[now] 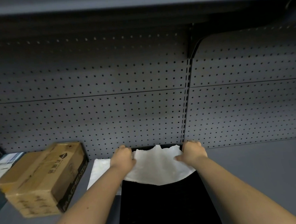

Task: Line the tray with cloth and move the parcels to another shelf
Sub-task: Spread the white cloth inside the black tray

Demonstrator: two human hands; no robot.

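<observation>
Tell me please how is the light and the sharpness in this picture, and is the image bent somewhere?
Head view: dim, even light; the black tray shows no detail, while the white cloth is bright with weak texture. The upper pegboard wall is dark and blurred. Wide-angle bending curves the shelf lines and stretches both forearms. Printing on the cardboard box is soft.

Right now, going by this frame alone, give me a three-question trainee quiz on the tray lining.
1. True or false: the white cloth covers the whole black tray.
2. Which hands touch the cloth? A) only the left hand B) only the right hand C) both
3. Fill in: the brown cardboard box sits on the shelf to the ______ of the tray.

Key: 1. False, only the far end is covered; the near part is bare. 2. C, one hand at each far corner. 3. Left.
</observation>
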